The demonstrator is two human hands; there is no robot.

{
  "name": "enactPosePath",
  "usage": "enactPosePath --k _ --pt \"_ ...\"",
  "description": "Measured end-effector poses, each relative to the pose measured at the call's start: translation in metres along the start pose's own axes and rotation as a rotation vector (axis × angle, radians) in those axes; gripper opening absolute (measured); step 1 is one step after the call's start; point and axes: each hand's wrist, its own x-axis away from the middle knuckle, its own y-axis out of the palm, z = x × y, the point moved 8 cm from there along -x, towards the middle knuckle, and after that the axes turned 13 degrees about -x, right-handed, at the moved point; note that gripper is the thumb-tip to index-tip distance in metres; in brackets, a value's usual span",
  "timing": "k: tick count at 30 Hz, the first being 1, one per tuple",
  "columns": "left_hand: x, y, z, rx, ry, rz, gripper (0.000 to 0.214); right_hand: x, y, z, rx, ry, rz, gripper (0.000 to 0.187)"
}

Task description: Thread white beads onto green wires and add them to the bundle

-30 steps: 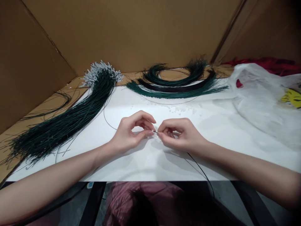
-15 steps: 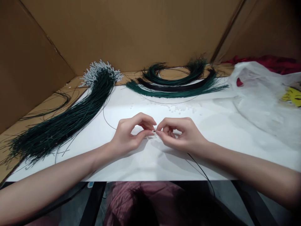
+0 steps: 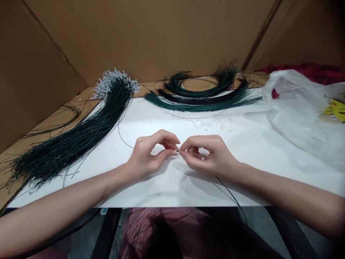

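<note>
Thumb and fingers of my left hand (image 3: 151, 153) pinch a tiny white bead (image 3: 176, 151), mostly hidden by the fingertips. Facing it, my right hand (image 3: 212, 154) is closed in a pinch on the end of a thin dark wire (image 3: 229, 190). The wire's tip meets the bead between the two hands; how far it has entered is too small to tell. From under my right palm, the wire runs down over the table's front edge. To the left lies a thick bundle of dark green wires (image 3: 88, 133) with white beaded ends (image 3: 115, 84).
Curved bundles of green and black wire (image 3: 205, 102) lie at the back of the white tabletop (image 3: 161, 192). Small white beads (image 3: 206, 124) are scattered before them. A plastic bag (image 3: 302, 118) sits at right, red cloth (image 3: 307, 72) behind it. Cardboard walls (image 3: 151, 36) surround the table.
Both hands stay nearly in place, with only a very slight shift at the fingertips. The pinches on the bead and wire are kept.
</note>
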Motion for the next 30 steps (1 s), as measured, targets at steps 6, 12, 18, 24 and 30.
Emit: enactPosePath --k 6,12,18,24,30 --pt "-0.001 0.000 0.000 0.026 -0.002 0.001 0.023 0.000 -0.001 -0.002 0.017 -0.026 0.005 0.011" --pt "-0.002 0.000 0.001 0.036 0.027 0.014 0.027 0.001 0.000 -0.005 0.032 -0.086 0.005 0.012" --pt "-0.001 0.000 0.004 0.014 0.055 0.015 0.026 0.001 0.001 -0.005 0.038 -0.101 -0.008 0.012" --pt "0.001 0.001 0.009 -0.104 0.138 0.012 0.026 0.000 0.002 -0.005 0.065 -0.097 -0.018 0.013" --pt "0.000 0.000 0.010 -0.129 0.130 0.017 0.025 0.001 0.001 0.003 0.037 -0.014 -0.002 0.010"
